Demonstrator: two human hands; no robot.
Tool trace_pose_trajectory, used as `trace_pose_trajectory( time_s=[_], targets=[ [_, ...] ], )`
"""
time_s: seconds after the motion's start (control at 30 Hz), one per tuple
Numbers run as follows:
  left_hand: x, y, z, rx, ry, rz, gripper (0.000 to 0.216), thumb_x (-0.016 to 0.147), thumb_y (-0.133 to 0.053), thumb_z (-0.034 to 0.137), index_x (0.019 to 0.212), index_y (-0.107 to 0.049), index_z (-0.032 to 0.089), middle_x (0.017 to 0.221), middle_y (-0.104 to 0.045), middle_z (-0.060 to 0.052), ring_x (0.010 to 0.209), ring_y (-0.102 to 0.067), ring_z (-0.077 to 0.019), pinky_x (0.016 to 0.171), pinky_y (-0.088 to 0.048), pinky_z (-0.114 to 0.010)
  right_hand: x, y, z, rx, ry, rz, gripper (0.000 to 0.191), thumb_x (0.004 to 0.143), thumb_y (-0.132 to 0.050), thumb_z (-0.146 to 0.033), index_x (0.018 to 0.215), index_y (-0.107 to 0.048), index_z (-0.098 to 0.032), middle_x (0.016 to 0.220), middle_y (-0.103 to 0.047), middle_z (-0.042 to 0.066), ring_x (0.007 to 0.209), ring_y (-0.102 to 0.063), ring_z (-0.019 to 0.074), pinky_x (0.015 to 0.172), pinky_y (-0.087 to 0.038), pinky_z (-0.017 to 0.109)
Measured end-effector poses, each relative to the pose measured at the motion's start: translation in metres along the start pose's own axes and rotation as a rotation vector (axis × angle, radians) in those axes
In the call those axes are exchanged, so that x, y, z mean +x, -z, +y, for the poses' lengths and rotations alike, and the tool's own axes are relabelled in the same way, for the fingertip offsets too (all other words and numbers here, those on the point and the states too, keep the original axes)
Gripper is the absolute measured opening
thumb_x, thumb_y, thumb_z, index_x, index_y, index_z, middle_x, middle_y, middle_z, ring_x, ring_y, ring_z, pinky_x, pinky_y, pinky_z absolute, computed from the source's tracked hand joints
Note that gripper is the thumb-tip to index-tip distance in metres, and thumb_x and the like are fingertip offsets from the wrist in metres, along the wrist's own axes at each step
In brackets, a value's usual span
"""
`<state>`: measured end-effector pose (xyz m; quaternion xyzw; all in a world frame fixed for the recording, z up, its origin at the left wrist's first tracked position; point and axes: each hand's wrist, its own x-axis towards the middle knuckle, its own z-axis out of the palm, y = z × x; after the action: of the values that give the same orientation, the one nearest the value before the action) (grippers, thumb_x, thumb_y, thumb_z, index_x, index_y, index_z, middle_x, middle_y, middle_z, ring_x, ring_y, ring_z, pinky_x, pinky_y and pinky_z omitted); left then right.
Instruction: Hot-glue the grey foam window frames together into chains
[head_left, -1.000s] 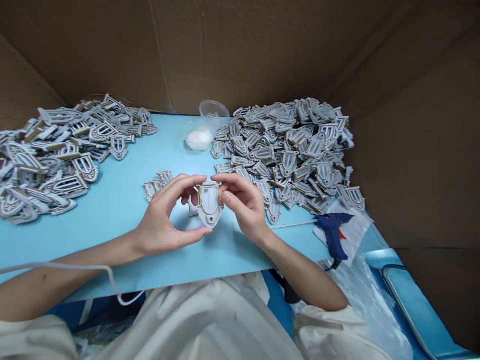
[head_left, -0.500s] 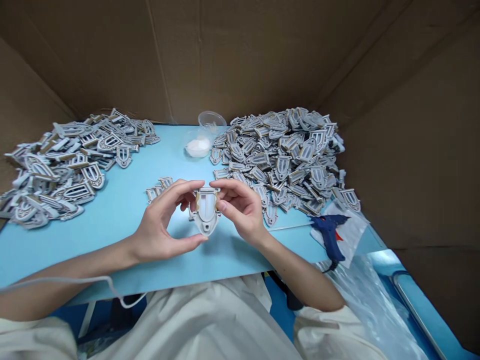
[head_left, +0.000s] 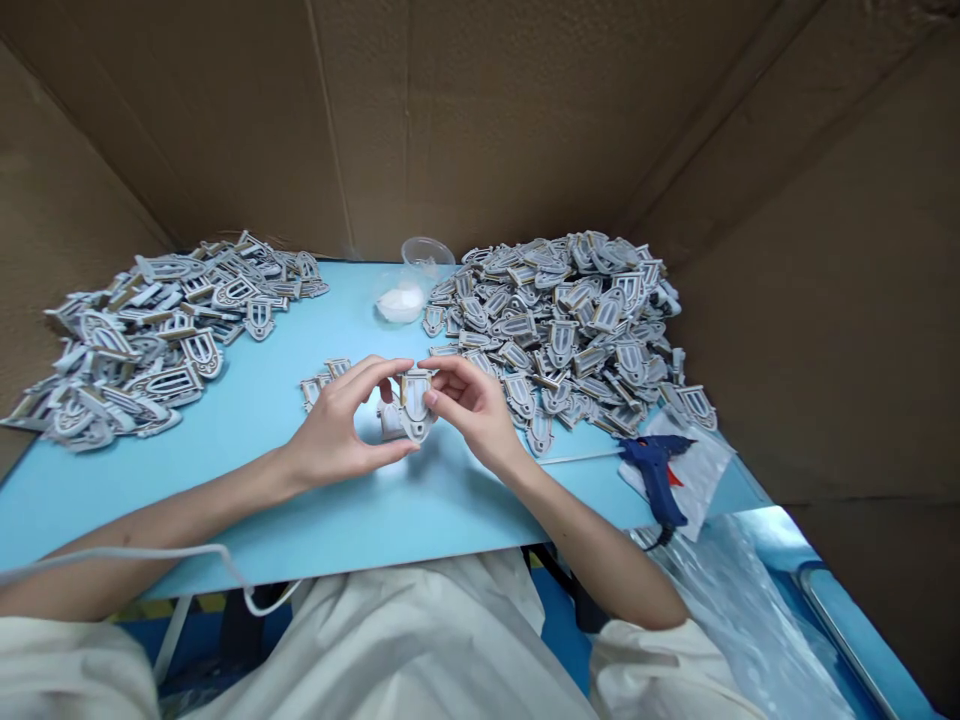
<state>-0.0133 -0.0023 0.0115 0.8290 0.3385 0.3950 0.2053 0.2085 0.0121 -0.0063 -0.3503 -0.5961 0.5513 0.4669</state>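
Note:
Between my two hands is a small grey shield-shaped plastic piece (head_left: pixel 415 402), its rounded end with a hole pointing toward me. My left hand (head_left: pixel 337 425) grips it with fingertips at the top edge and the thumb under the rounded tip. Index finger and thumb of my right hand (head_left: pixel 476 412) press its top and right side. Just behind it, another grey piece (head_left: pixel 390 418) lies on the table, partly covered by my left hand. A few more small pieces (head_left: pixel 319 380) lie beyond my left hand.
Similar pieces form a left heap (head_left: pixel 150 340) and a larger right heap (head_left: pixel 570 320). Clear plastic cups, one with white material (head_left: pixel 400 302), stand at the back. A blue glue gun (head_left: pixel 657 475) rests on a white bag at the right. Cardboard walls (head_left: pixel 480 120) surround the blue table (head_left: pixel 360 530).
The held piece has been turned slightly and moved a little away from me. Both hands keep hold of it, and the view has shifted slightly.

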Motion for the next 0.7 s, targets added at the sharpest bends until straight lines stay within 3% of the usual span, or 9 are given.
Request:
trace_pose_trajectory(
  time_s=[0.17, 0.3, 0.53, 0.7],
  targets=[
    [-0.012, 0.006, -0.032, 0.344, 0.118, -0.228, 0.091, 0.085, -0.093, 0.056, 0.159, -0.056, 0.017, 0.142, -0.070, -0.019, 0.129, -0.065, -0.0397, 0.109, -0.055, -0.055, 0.008, 0.015, 0.021, -0.323, -0.150, 0.016, 0.031, 0.086, -0.069, -0.025, 0.116, -0.072, -0.019, 0.078, -0.068, -0.003, 0.068, -0.063, 0.0136, 0.071, -0.050, 0.028],
    [-0.032, 0.016, -0.050, 0.606, 0.248, -0.275, 0.102, 0.083, -0.088, 0.073, 0.162, -0.057, 0.016, 0.161, -0.058, -0.028, 0.147, -0.051, -0.0534, 0.114, -0.048, -0.069, 0.010, 0.021, 0.027, -0.457, -0.201, 0.037, 0.025, 0.084, -0.070, -0.015, 0.109, -0.074, -0.018, 0.073, -0.068, -0.005, 0.066, -0.061, 0.0132, 0.072, -0.045, 0.028],
    [-0.049, 0.022, -0.060, 0.684, 0.378, -0.316, 0.107, 0.084, -0.077, 0.085, 0.166, -0.055, 0.021, 0.182, -0.031, -0.028, 0.166, -0.024, -0.0599, 0.126, -0.033, -0.076, 0.009, 0.018, 0.023, -0.600, -0.250, 0.037, 0.024, 0.086, -0.076, -0.015, 0.110, -0.076, -0.018, 0.074, -0.072, -0.004, 0.067, -0.062, 0.0139, 0.075, -0.044, 0.029],
    [-0.047, 0.027, -0.063, 0.665, 0.439, -0.309, 0.112, 0.086, -0.074, 0.087, 0.171, -0.048, 0.020, 0.182, -0.029, -0.028, 0.166, -0.022, -0.0614, 0.127, -0.029, -0.078, 0.006, 0.018, 0.023, -0.645, -0.240, 0.048, 0.021, 0.086, -0.077, -0.019, 0.107, -0.075, -0.020, 0.075, -0.074, -0.002, 0.070, -0.063, 0.0157, 0.074, -0.043, 0.030]
  ],
)
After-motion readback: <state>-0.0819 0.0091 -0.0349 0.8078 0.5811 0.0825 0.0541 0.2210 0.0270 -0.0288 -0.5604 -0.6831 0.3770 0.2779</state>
